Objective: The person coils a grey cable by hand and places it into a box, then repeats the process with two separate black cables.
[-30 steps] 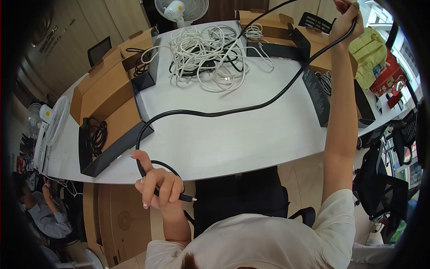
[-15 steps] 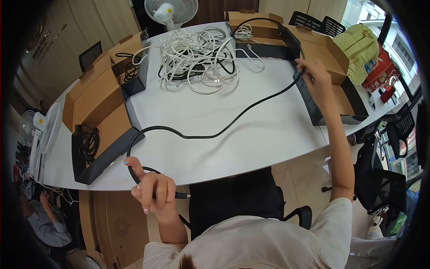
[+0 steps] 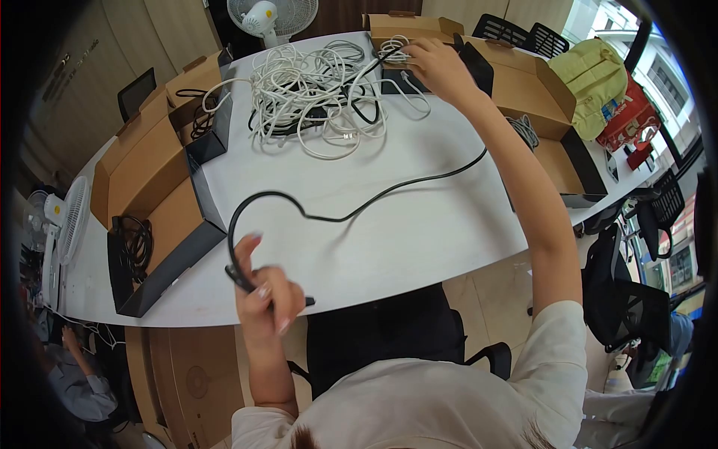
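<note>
A black cable [image 3: 329, 218] runs in a long wavy line over the white table. My left hand [image 3: 271, 299], near the front edge, is closed around one end of it, with a short plug end showing past the fingers. Far across the table, my right hand [image 3: 445, 71] pinches another stretch of the same cable, close to the tangled pile. That pile of white cables [image 3: 318, 97], with some black and grey ones mixed in, lies at the back of the table. My right forearm hides part of the black cable.
Open cardboard boxes stand left [image 3: 168, 187], far back [image 3: 415, 28] and right [image 3: 523, 75]. Coiled black cable [image 3: 133, 247] lies in the left box, a grey coil [image 3: 523, 131] in the right. A fan [image 3: 273, 19], a yellow bag [image 3: 591, 86], a chair [image 3: 385, 337] and a seated person [image 3: 82, 382] surround the table.
My right hand has moved left and away from me, from beside the right box to near the pile. My left hand has shifted slightly right and upward, still holding the cable end.
</note>
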The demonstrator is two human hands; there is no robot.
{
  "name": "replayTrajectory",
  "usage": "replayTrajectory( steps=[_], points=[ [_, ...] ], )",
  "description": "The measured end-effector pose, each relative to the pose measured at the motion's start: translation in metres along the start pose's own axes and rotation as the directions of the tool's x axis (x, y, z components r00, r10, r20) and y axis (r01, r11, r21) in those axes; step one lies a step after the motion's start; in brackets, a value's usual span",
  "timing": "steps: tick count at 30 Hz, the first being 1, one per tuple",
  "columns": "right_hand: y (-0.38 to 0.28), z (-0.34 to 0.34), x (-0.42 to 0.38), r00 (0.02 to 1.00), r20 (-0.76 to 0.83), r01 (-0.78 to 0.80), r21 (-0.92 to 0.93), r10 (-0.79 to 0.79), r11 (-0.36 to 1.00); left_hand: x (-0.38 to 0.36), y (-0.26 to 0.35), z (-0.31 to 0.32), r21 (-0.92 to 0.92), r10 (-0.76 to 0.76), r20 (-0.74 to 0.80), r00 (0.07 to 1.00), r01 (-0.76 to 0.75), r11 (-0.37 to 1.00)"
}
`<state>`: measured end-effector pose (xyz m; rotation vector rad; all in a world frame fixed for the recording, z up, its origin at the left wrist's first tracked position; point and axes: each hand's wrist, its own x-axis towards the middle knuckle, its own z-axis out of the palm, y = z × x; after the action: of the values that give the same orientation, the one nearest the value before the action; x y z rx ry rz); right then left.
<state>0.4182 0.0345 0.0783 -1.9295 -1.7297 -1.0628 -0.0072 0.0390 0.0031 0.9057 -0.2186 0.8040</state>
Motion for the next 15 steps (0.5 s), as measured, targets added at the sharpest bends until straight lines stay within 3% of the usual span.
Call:
replayTrajectory(
  steps=[2,4,6,7,8,9,10,12,15],
  points=[
    [0.024,0.062,0.022,0.989,-0.097,0.085,-0.262,-0.114,0.961,0.039,-0.003,0.011,0.321,-0.143,0.011,0.990,0.132,0.938],
    [0.025,0.088,0.030,0.982,0.181,0.014,-0.313,0.046,0.950,0.081,-0.011,0.024,0.573,-0.274,0.133,0.952,0.152,0.806],
    [0.022,0.090,0.047,0.892,0.409,-0.052,-0.327,0.191,0.944,0.114,-0.027,0.034,0.790,-0.376,0.156,0.913,0.113,0.602],
    [0.018,0.086,0.049,0.821,0.515,-0.092,-0.305,0.245,0.948,0.129,-0.047,0.021,0.894,-0.316,0.249,0.916,-0.092,0.439],
    [0.021,0.094,0.045,0.890,0.416,-0.097,-0.225,0.186,0.970,0.145,-0.068,0.008,0.930,-0.252,0.338,0.907,-0.282,0.234],
    [0.028,0.105,0.046,0.884,0.414,-0.214,-0.055,0.218,0.975,0.157,-0.082,0.002,0.934,-0.263,0.357,0.896,-0.346,0.086],
    [0.026,0.098,0.047,0.895,0.397,-0.206,-0.032,0.202,0.978,0.170,-0.097,-0.005,0.912,-0.275,0.375,0.886,-0.405,-0.062],
    [0.021,0.085,0.047,0.927,0.349,-0.149,0.004,0.138,0.989,0.190,-0.112,-0.005,0.929,-0.440,0.207,0.874,-0.317,-0.192],
    [0.017,0.074,0.048,0.962,0.274,-0.024,0.023,0.016,0.999,0.214,-0.158,-0.028,0.862,-0.452,0.154,0.879,-0.343,-0.373]
  ],
)
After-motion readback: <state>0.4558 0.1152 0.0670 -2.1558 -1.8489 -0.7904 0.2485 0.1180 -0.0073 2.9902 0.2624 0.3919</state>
